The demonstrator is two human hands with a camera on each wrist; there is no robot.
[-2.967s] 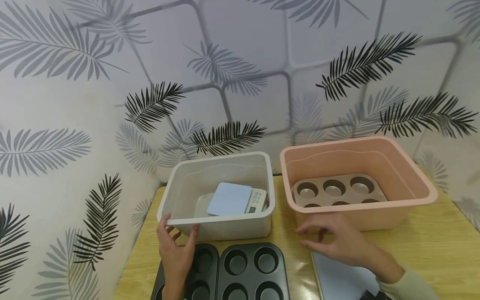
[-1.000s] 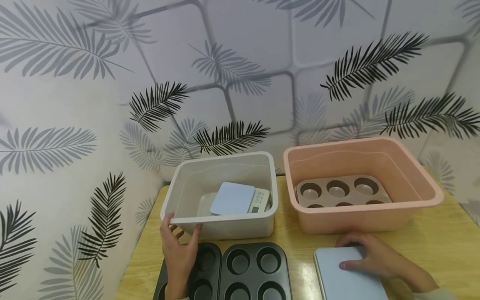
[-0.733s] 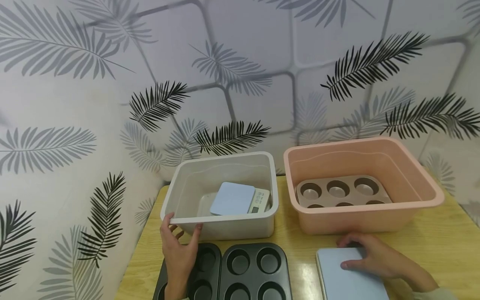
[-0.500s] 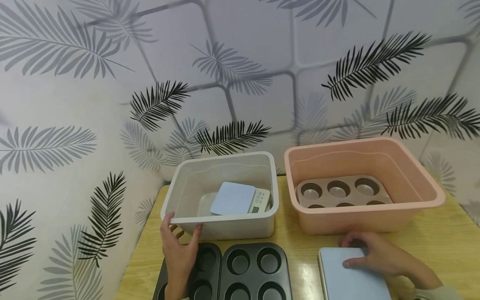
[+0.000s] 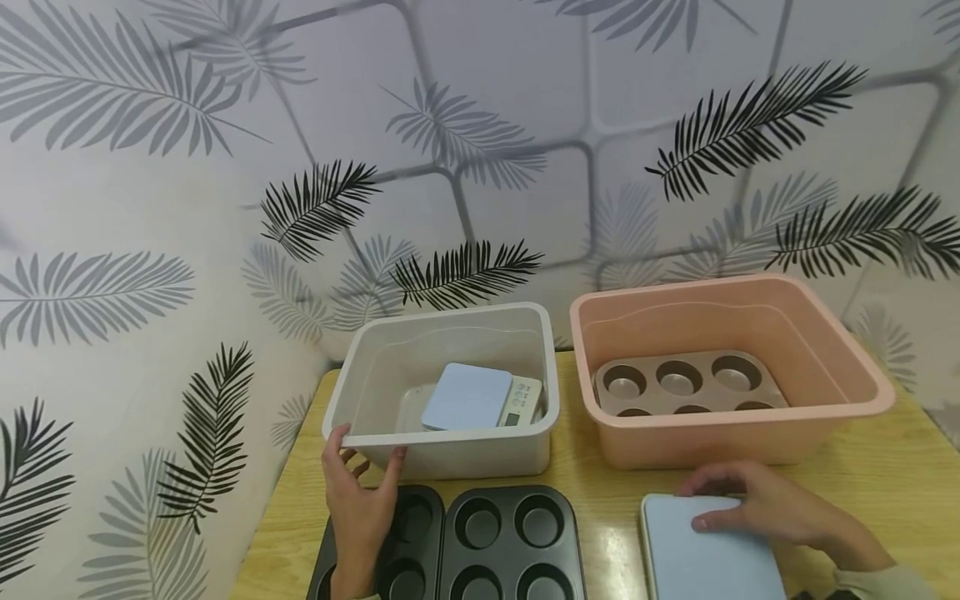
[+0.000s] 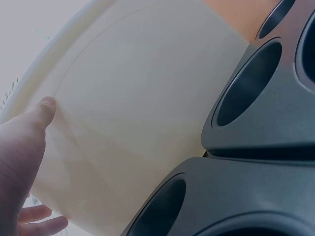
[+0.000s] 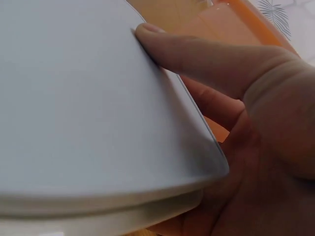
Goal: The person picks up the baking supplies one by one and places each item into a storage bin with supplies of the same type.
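My left hand (image 5: 360, 508) grips the front left corner of a white plastic bin (image 5: 472, 457), thumb pressed on its outer front wall. Inside that bin a kitchen scale (image 5: 467, 397) with a pale blue platform leans tilted, its button panel facing right. My right hand (image 5: 780, 504) holds another kitchen scale (image 5: 708, 550) by its far right corner. In the right wrist view the thumb (image 7: 192, 56) lies on the blue-grey platform (image 7: 88, 108), while the other fingers pass down the edge, partly hidden. This scale's lower part is cut off in the head view.
A pink bin (image 5: 720, 437) stands at the back right, with a bronze muffin tin (image 5: 686, 379) in it. Two dark muffin tins (image 5: 510, 554) lie side by side in front of the white bin. The wooden table (image 5: 288, 492) meets a leaf-patterned wall.
My right hand has come down from in front of the pink bin onto the nearer scale and taken hold of it. That scale has since shifted slightly right. The left hand keeps its grip.
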